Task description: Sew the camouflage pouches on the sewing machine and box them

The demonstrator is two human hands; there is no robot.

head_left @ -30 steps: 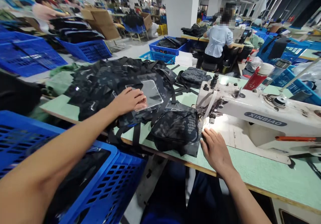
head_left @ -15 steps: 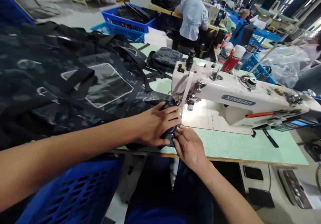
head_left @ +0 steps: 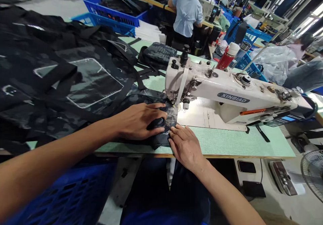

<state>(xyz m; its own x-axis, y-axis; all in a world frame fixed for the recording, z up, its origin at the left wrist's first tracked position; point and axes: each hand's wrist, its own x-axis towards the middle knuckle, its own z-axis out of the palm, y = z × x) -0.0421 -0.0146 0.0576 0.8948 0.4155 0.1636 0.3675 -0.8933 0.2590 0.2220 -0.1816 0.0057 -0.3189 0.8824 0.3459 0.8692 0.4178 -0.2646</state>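
A white XINBIAO sewing machine (head_left: 232,97) stands on the table, its needle area (head_left: 174,104) lit from beside. Dark camouflage fabric (head_left: 171,117) runs under the needle end. My left hand (head_left: 141,120) lies on this fabric left of the needle, fingers spread and palm down. At the fabric's right edge, nearer to me, my right hand (head_left: 185,146) has its fingers bent together over the border, gripping it. The fabric's underside and the right fingertips are partly hidden.
A large heap of black camouflage pieces with straps (head_left: 50,80) covers the left side. Behind the machine are a small camouflage pouch (head_left: 160,51) and a red bottle (head_left: 225,57). Blue crates (head_left: 116,11) and a seated co-worker (head_left: 186,11) are beyond. Below lies a phone (head_left: 246,166).
My left hand has drawn back leftward from the needle, uncovering more fabric. My right hand stays at the fabric's edge. The whole view has shifted slightly.
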